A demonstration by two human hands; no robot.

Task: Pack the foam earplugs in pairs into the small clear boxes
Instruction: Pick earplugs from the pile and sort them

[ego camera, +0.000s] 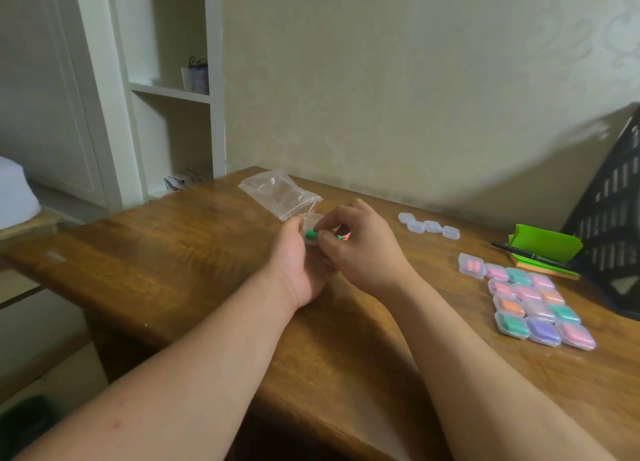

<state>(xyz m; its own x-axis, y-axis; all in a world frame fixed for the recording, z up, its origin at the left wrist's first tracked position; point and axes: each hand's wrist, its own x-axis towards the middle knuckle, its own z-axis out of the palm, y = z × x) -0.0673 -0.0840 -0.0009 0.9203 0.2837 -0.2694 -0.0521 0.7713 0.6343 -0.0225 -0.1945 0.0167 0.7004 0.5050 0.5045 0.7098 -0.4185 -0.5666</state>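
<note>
My left hand [298, 263] holds a small clear box [312, 222] with its lid up, above the wooden table [173, 253]. My right hand [360, 249] pinches a green foam earplug [310, 234] at the box's mouth. More colour shows between my right fingers [343, 236], too small to identify. Several empty clear boxes [429, 226] lie in a row at the back right. Several filled boxes [533, 303] with pink, teal, orange and purple earplugs sit in a grid at the right.
A clear zip bag [278, 194] lies behind my hands. A green pad [543, 247] with a black pen [526, 254] sits at the right, beside a black crate [613, 225]. A white shelf unit [173, 90] stands at the back left.
</note>
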